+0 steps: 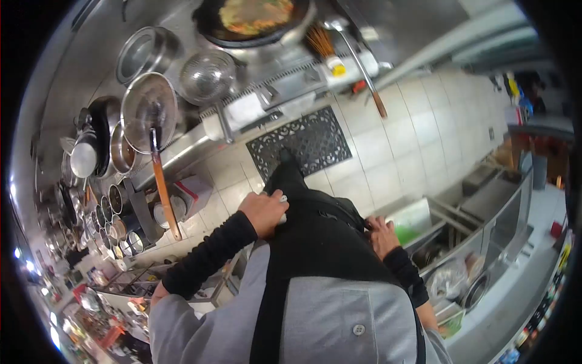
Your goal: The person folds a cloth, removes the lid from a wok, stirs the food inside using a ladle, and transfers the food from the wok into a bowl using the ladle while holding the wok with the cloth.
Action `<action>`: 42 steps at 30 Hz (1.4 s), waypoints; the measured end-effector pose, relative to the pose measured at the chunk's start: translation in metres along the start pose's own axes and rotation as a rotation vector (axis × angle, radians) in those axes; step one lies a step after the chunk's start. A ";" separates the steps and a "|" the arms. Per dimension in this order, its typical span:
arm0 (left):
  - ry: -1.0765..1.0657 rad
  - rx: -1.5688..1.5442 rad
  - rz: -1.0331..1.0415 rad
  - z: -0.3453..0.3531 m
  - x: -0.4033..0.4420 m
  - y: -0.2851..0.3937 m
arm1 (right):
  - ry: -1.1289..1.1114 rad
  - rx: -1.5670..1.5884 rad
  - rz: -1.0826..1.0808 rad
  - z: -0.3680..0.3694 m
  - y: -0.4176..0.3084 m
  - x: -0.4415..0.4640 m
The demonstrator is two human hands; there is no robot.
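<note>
My left hand (265,212) is closed at the left side of my black apron (321,236). A small white thing (283,209) shows between its fingers, too little of it to name. On the other side, my right hand (382,235) has its fingers bent and pressed together on the apron's edge, beside a strap. Whatever else those fingertips hold is hidden.
A wok (242,36) with food sits on the steel range ahead. A ladle (357,60), a bamboo brush (324,48) and a wooden-handled strainer (148,112) lie along its edge. A black mat (309,142) covers floor tiles; a steel counter (473,236) stands right.
</note>
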State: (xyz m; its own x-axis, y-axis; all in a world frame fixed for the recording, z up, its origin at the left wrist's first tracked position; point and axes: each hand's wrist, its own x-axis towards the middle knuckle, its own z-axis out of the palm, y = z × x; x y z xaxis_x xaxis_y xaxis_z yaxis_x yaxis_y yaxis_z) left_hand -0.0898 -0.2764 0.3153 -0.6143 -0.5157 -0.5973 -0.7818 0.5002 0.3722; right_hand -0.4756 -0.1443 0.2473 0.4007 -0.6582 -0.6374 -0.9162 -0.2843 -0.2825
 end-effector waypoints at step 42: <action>1.791 0.153 -0.137 -0.488 0.144 -0.099 | 0.913 -0.587 0.043 -0.857 -0.111 0.536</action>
State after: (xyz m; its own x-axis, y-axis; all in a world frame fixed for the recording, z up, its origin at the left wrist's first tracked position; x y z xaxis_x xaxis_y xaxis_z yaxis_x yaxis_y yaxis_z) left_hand -0.1530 -0.7396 0.5388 0.0078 -0.5493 0.8356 -0.8796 0.3936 0.2670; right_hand -0.1634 -1.0627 0.5514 0.4359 -0.8768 0.2033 -0.8858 -0.3780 0.2692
